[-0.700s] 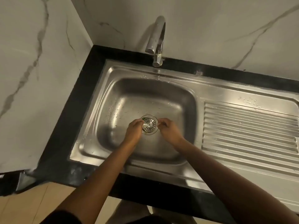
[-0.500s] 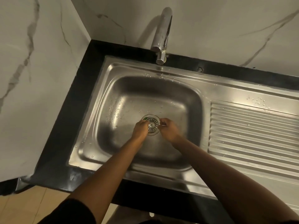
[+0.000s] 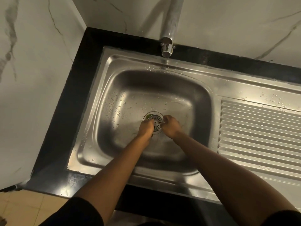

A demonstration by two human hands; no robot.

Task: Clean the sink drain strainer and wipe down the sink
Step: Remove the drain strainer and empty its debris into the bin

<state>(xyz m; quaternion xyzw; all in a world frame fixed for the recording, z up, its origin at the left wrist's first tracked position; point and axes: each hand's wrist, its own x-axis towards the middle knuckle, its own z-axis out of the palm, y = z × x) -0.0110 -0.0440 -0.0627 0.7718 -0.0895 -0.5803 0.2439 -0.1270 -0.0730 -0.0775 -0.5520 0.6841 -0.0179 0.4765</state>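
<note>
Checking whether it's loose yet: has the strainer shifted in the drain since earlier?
Yes. The strainer has slid right within the drain ring, baring green at its far-left edge.

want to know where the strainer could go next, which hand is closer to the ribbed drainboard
Right. The right hand is at the strainer's right edge, on the drainboard side; the left hand is over the strainer's left part, farther from it.

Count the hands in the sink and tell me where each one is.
2: left hand at the left of the strainer, right hand at its right; none looks hidden.
</note>
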